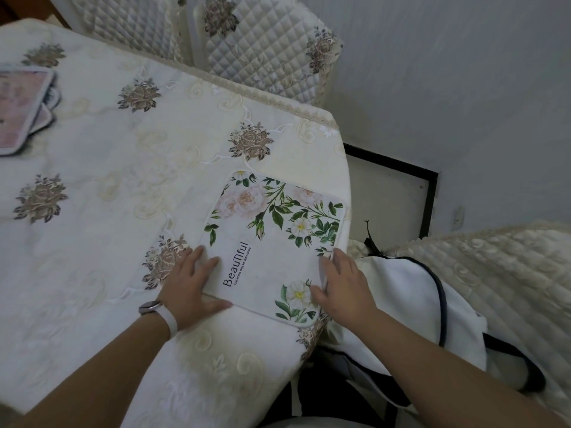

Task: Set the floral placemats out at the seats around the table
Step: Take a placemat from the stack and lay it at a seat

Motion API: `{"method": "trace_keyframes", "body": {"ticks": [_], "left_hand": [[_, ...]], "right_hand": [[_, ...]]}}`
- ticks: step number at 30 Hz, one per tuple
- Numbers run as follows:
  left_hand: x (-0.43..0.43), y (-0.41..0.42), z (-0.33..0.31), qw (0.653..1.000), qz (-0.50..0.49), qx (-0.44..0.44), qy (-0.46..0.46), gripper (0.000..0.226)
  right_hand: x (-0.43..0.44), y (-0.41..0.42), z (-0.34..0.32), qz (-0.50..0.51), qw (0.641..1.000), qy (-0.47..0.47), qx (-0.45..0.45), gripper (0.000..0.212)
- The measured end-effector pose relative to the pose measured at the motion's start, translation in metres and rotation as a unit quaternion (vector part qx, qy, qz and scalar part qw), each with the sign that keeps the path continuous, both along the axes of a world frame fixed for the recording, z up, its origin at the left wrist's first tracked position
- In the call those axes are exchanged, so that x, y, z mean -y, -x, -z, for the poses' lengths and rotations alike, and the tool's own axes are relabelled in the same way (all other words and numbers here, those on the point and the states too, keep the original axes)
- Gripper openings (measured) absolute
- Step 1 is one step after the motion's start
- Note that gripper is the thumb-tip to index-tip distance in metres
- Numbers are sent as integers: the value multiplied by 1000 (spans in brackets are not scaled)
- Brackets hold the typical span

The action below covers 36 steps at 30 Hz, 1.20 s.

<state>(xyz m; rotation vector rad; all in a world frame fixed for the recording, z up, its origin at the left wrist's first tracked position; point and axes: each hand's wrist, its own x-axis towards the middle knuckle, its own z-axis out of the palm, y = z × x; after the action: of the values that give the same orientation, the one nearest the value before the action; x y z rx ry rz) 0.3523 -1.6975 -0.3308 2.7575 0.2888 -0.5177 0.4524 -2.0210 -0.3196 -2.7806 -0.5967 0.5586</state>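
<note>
A white floral placemat [272,242] printed with pink and white flowers, green leaves and the word "Beautiful" lies flat on the table [92,186] near its right edge. My left hand [191,282], with a pale watch strap on the wrist, rests fingers spread on the mat's near-left corner. My right hand [343,288] lies flat on the mat's near-right edge, at the table's rim. Neither hand grips the mat. A stack of pink placemats [21,109] sits at the far left of the table, partly cut off by the frame.
The table wears a cream embroidered cloth with brown flower motifs. Two quilted chair backs [262,47] stand behind it. A quilted chair [494,273] at the right holds a white bag with dark straps [411,304]. A grey wall and pale floor fill the right.
</note>
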Motion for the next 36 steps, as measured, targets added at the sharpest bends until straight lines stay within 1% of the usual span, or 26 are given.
{"method": "trace_keyframes", "body": {"ticks": [3, 6, 8, 11, 17, 20, 24, 28, 33, 36], "left_hand": [[-6, 5, 2, 1000, -12, 12, 16, 112], [-7, 3, 1, 1000, -21, 17, 15, 107], [-7, 2, 2, 1000, -4, 17, 7, 107], [-8, 2, 3, 1000, 12, 12, 2, 104], [-5, 0, -4, 999, -17, 29, 28, 87], [-6, 1, -2, 998, -28, 34, 41, 85], [-10, 3, 0, 991, -87, 55, 82, 82], [-11, 4, 0, 991, -89, 49, 85, 85], [-8, 6, -6, 988, -104, 59, 96, 81], [-3, 9, -15, 988, -114, 57, 81, 80]], "right_hand": [[15, 4, 5, -29, 999, -6, -39, 71], [26, 3, 7, -55, 997, -23, -58, 83], [31, -1, 8, -68, 995, -18, -75, 89], [33, -3, 8, -78, 994, -8, -80, 93], [28, -5, 6, -82, 995, -2, -55, 92], [28, -4, 6, -81, 996, 1, -47, 91], [24, -1, 10, -69, 997, -7, -46, 91], [24, -2, 12, -65, 997, -13, -48, 91], [24, -3, 7, -71, 996, -7, -54, 90], [24, -5, 1, -79, 995, -5, -65, 85]]}}
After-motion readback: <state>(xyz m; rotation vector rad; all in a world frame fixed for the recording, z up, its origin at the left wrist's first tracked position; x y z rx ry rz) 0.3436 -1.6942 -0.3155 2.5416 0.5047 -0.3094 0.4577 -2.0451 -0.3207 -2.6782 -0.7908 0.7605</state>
